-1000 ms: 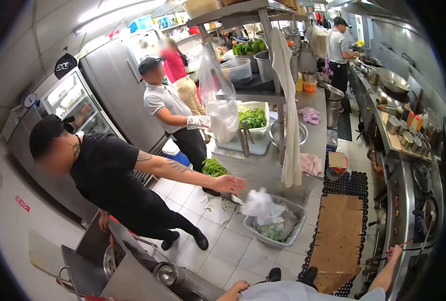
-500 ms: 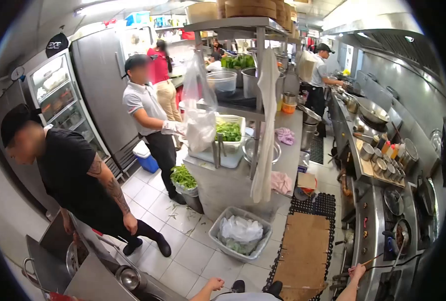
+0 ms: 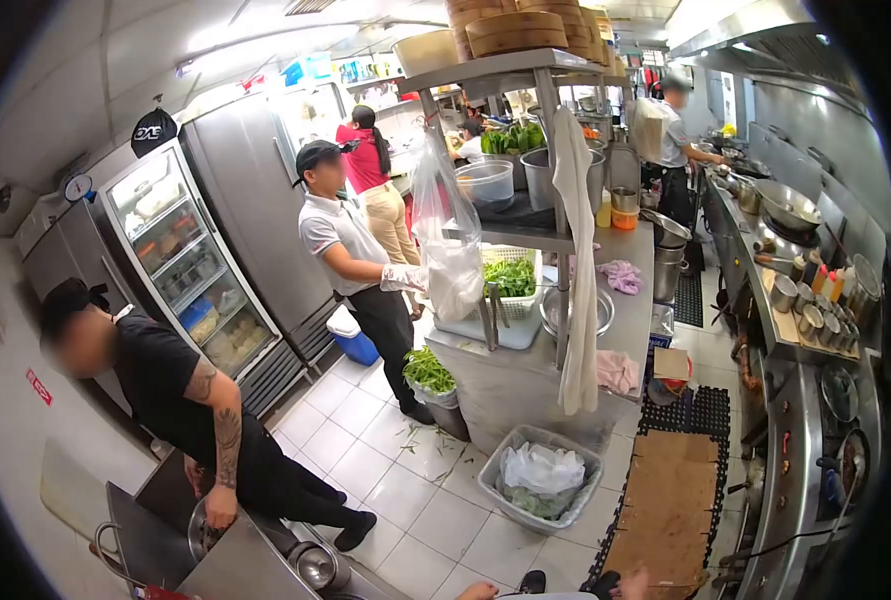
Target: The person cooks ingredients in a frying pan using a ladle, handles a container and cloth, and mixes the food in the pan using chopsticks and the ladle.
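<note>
My left hand [image 3: 478, 591] is at the bottom edge, mostly cut off, so its fingers cannot be read. My right hand [image 3: 633, 582] is blurred by motion beside my dark shoes, over the lower end of the brown cardboard mat [image 3: 662, 500]; whether it holds anything is unclear. To the right, a wok [image 3: 851, 462] with a long utensil in it sits on the stove [image 3: 800, 440]. A grey bin [image 3: 487, 478] holding a crumpled white plastic bag [image 3: 542, 467] stands on the tiles ahead of my hands.
A co-worker in black [image 3: 165, 370] leans over a metal pan at the left counter. A gloved co-worker [image 3: 340, 250] stands by the steel worktable [image 3: 485, 375]. Leafy greens [image 3: 429, 370] fill a bucket. Other people are farther back.
My right hand has moved left, away from the stove, and the thin stick it held no longer shows. My left hand sits lower. The co-worker in black now reaches into the pan.
</note>
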### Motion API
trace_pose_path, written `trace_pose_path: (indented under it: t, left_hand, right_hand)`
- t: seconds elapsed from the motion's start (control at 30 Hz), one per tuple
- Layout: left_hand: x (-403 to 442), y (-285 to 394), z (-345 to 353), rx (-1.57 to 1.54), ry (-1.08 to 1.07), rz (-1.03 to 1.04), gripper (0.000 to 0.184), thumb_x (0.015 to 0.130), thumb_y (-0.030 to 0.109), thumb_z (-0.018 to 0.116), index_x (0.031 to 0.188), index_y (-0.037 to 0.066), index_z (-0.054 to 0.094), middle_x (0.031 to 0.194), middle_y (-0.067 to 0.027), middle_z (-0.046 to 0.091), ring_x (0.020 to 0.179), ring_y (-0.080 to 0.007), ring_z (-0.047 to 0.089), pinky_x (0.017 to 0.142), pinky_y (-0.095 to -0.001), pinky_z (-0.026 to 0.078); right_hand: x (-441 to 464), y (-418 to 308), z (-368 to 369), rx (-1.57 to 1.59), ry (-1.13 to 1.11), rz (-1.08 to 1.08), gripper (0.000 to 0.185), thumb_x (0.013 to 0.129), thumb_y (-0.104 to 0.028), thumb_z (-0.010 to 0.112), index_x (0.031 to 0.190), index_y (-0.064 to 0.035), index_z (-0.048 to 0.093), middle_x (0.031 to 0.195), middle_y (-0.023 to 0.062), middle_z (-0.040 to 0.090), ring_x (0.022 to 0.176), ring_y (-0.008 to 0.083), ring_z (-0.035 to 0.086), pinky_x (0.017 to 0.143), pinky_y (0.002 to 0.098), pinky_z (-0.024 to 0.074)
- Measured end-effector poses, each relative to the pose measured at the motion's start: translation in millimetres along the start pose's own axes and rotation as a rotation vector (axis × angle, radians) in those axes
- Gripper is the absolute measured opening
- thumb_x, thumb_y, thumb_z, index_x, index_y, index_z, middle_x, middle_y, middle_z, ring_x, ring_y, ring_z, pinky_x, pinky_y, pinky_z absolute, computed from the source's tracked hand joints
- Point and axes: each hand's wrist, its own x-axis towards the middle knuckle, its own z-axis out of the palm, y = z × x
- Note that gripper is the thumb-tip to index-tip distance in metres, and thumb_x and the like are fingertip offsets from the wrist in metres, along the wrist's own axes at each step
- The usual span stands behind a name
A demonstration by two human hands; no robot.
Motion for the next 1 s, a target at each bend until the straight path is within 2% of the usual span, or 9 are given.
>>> trace_pose_path:
  t: [0.03,0.1,0.2,0.37,0.43,0.53,0.63,0.73,1.0]
  left_hand:
    - [11.9,3.1,4.2,-0.206,-0.036,-0.555,0.034,0.085,0.040,0.056,0.107,0.015,0.066,0.086,-0.0021,0.068,0.066,-0.0140,0.058,0.057,-0.0316,0.049]
    - [10.0,-16.6,17.4,-0.090,-0.028,-0.558,0.034,0.086,0.040,0.056,0.107,0.015,0.065,0.088,-0.0023,0.068,0.069,-0.0141,0.059,0.058,-0.0317,0.049]
    - [41.4,-9.3,18.3,-0.123,0.024,-0.532,0.033,0.087,0.039,0.055,0.107,0.014,0.063,0.087,-0.0026,0.068,0.066,-0.0136,0.060,0.054,-0.0306,0.047]
    - [31.3,47.3,-1.5,-0.320,0.088,-0.498,0.032,0.087,0.036,0.055,0.107,0.012,0.062,0.085,-0.0029,0.068,0.059,-0.0131,0.059,0.046,-0.0298,0.045]
    - [30.5,50.0,-2.5,-0.297,0.020,-0.537,0.038,0.088,0.041,0.054,0.113,0.013,0.061,0.096,-0.0044,0.068,0.077,-0.0161,0.064,0.055,-0.0315,0.048]
    - [19.4,51.6,2.4,-0.280,0.077,-0.536,0.029,0.086,0.033,0.054,0.103,0.012,0.065,0.087,-0.0037,0.068,0.057,-0.0132,0.057,0.046,-0.0304,0.046]
    - [5.1,53.4,0.4,-0.280,0.015,-0.573,0.033,0.087,0.034,0.055,0.109,0.011,0.063,0.093,-0.0052,0.068,0.068,-0.0159,0.061,0.049,-0.0284,0.045]
    - [1.3,45.7,1.2,-0.247,-0.001,-0.608,0.034,0.087,0.035,0.054,0.111,0.012,0.063,0.092,-0.0042,0.068,0.066,-0.0162,0.059,0.054,-0.0307,0.048]
    - [15.5,37.5,-2.7,-0.283,0.031,-0.566,0.036,0.088,0.040,0.052,0.110,0.014,0.062,0.092,-0.0018,0.069,0.068,-0.0145,0.062,0.058,-0.0310,0.050]
  right_hand:
    - [-16.6,-16.3,22.5,-0.441,0.030,-0.014,0.021,0.090,-0.018,0.053,0.103,-0.0010,0.051,0.071,0.0146,0.055,0.066,0.0239,0.062,0.054,0.0394,0.0474]
    - [15.1,30.2,30.9,-0.827,-0.178,-0.577,0.026,0.088,-0.017,0.057,0.106,0.0024,0.053,0.078,0.0201,0.059,0.074,0.0300,0.063,0.065,0.0415,0.0491]
    - [42.8,41.9,38.4,-0.919,-0.364,-0.539,0.019,0.091,-0.011,0.047,0.106,0.0002,0.048,0.064,0.0140,0.056,0.046,0.0274,0.059,0.043,0.0403,0.0507]
    - [35.4,-13.1,31.5,-0.542,-0.181,-0.184,0.018,0.087,-0.009,0.053,0.101,0.0014,0.050,0.068,0.0155,0.060,0.045,0.0262,0.061,0.039,0.0382,0.0506]
    - [39.4,-26.7,16.1,-0.527,0.012,0.011,0.015,0.086,-0.003,0.053,0.099,0.0019,0.047,0.066,0.0140,0.059,0.051,0.0242,0.064,0.038,0.0374,0.0506]
    - [19.9,-51.1,-3.8,-0.611,0.116,0.000,0.013,0.086,-0.002,0.053,0.098,0.0018,0.046,0.065,0.0142,0.059,0.049,0.0255,0.063,0.038,0.0381,0.0498]
    - [75.2,29.8,-58.3,-0.708,0.186,-0.204,0.012,0.086,-0.002,0.053,0.096,0.0024,0.048,0.064,0.0153,0.060,0.049,0.0265,0.064,0.037,0.0387,0.0494]
    - [12.4,-31.2,-36.2,-0.690,0.165,0.026,0.012,0.086,-0.002,0.054,0.095,0.0028,0.048,0.066,0.0168,0.060,0.049,0.0268,0.064,0.038,0.0390,0.0502]
    - [10.6,-21.3,0.4,-0.584,0.007,0.068,0.013,0.088,-0.004,0.052,0.097,0.0019,0.044,0.064,0.0171,0.058,0.045,0.0276,0.061,0.036,0.0386,0.0494]
